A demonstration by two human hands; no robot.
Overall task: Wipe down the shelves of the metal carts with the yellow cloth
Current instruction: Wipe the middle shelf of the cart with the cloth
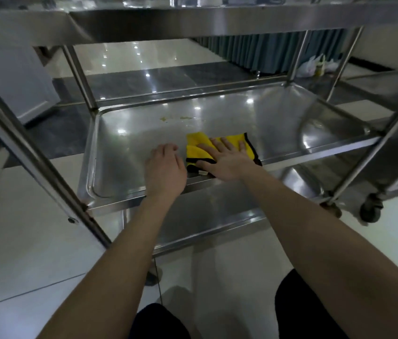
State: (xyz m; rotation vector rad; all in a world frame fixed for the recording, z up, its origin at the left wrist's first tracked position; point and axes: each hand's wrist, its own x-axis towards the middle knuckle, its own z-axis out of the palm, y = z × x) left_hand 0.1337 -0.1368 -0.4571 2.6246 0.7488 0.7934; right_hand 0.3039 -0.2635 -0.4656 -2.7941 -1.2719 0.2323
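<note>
Wiping of the middle shelf (124,152) is in hand: the cloth (199,148) is pressed flat near the front edge under the right hand (226,159), fingers spread. The left hand (165,165) rests beside it, fingers apparently curled. The stain (176,117) farther back should be reached next.

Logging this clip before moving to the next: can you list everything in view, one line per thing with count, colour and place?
metal cart: one in front, silver steel, three shelves visible
middle shelf: one, silver, tray-like with raised rim
yellowish smears: a few, far part of the middle shelf
yellow cloth: one, yellow with black edging, near edge of the middle shelf
second cart: one, silver, at right, partly in view
caster wheel: one, dark, on the floor at right
plastic bags: a few, whitish, far floor by a curtain
curtain: one, blue-grey, background
left hand: bare, resting on the shelf beside the cloth
right hand: bare, flat on the cloth
</note>
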